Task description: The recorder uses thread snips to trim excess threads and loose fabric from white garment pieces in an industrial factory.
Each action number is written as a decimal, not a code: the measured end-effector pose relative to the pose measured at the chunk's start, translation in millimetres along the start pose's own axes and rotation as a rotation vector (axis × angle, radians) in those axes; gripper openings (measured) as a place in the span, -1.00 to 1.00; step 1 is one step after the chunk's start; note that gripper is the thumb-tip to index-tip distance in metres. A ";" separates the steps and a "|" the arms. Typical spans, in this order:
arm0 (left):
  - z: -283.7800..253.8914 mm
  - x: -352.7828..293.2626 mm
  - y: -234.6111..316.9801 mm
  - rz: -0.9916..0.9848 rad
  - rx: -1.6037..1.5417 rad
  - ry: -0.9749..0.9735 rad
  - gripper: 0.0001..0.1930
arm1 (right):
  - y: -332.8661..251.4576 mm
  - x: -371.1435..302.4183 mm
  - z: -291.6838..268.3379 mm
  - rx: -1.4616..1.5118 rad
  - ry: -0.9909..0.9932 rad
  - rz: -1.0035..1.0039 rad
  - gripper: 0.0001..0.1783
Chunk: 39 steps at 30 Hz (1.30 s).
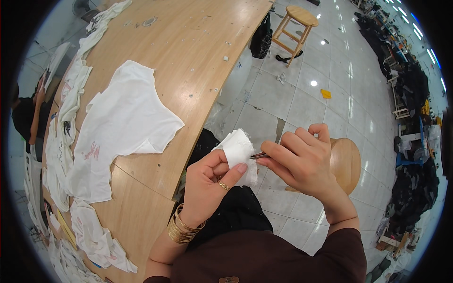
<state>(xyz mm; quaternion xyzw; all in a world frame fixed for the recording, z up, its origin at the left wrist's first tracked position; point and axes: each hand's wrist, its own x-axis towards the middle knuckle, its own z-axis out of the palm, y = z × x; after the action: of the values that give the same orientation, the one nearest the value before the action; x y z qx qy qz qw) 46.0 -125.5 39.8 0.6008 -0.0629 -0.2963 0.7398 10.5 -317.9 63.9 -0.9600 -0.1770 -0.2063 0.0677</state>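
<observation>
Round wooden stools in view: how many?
2. One stool stands right of the table, near the top; the other stool is partly hidden behind the right hand. More may be hidden among the dark piles at right.

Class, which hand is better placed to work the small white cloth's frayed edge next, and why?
Probably the right hand: it holds a slim dark metal tool, tip beside the white cloth, while the left hand pinches the cloth.
</observation>
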 end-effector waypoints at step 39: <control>-12.5 -6.6 -24.1 0.127 0.113 -0.031 -0.83 | -27.3 -6.5 22.9 0.672 -0.094 0.586 -0.66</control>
<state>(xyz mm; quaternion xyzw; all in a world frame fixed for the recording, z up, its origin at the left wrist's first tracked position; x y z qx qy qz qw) 37.5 -113.9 15.9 0.6318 -0.1289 -0.2541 0.7209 3.4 -289.9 42.0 -0.9026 0.0425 -0.0655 0.4233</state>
